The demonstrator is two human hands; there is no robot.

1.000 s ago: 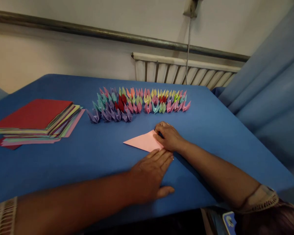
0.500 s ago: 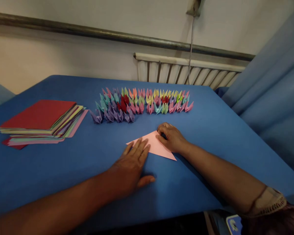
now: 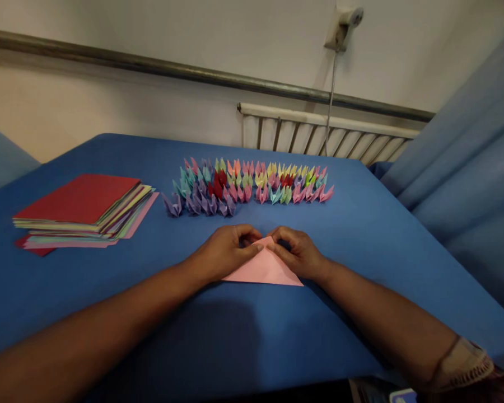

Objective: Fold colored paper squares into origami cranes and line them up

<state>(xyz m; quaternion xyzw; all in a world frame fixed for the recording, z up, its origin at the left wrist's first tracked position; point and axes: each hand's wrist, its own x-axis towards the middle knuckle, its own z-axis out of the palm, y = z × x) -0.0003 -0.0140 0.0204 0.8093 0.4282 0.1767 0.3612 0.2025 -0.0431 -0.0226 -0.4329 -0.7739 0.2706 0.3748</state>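
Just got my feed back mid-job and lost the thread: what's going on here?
A person's left hand and right hand hold a folded pink paper near its far corner, thumbs on top. It shows as a triangle, its long edge toward the person. Beyond the hands, colorful folded paper birds stand in rows on the blue table. Off to the left lies a stack of colored paper, red on top.
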